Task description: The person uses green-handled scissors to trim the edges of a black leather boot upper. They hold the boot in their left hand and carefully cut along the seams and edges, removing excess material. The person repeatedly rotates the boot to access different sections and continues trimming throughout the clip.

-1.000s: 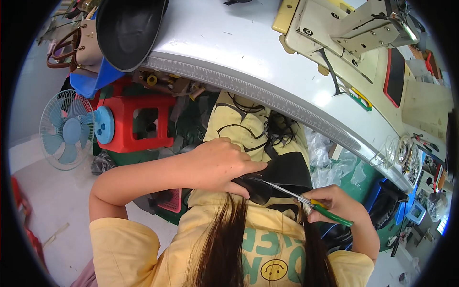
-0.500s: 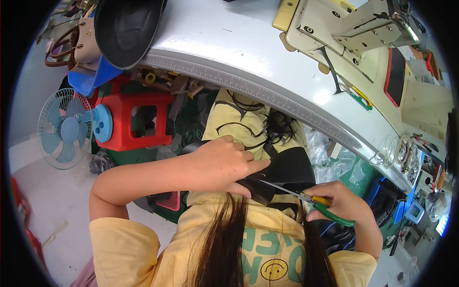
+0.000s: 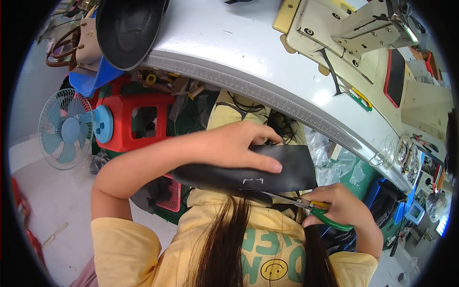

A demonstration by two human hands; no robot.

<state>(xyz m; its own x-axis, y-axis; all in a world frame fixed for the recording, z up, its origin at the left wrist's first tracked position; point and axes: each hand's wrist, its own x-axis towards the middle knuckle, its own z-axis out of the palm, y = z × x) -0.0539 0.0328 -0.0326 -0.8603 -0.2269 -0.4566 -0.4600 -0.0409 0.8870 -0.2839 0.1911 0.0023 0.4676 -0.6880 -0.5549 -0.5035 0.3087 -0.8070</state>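
Note:
A black, leather-like panel (image 3: 291, 165) with small white corner marks lies across my lap. My left hand (image 3: 234, 144) grips it from above, thumb stretched over the face and fingers curled past the far edge. In my right hand (image 3: 340, 204) is a pair of scissors (image 3: 330, 221) with yellow and green handles. Their blades point left, along the near edge of the panel, and their tips are hard to make out there. Thin black strips (image 3: 282, 125) lie on my yellow-covered lap beyond the panel.
Ahead runs a white worktable (image 3: 210, 33) with a ruler (image 3: 239, 81) along its edge. It bears a black tray-like piece (image 3: 129, 33), a sewing machine (image 3: 363, 38) and yellow-green snips (image 3: 362, 99). At left stand a red stool (image 3: 129, 103) and a blue fan (image 3: 67, 129).
The panel has been turned and spread, so its marked face now shows. My left hand has shifted slightly and its thumb now lies on that face. The scissors stay near the lower edge.

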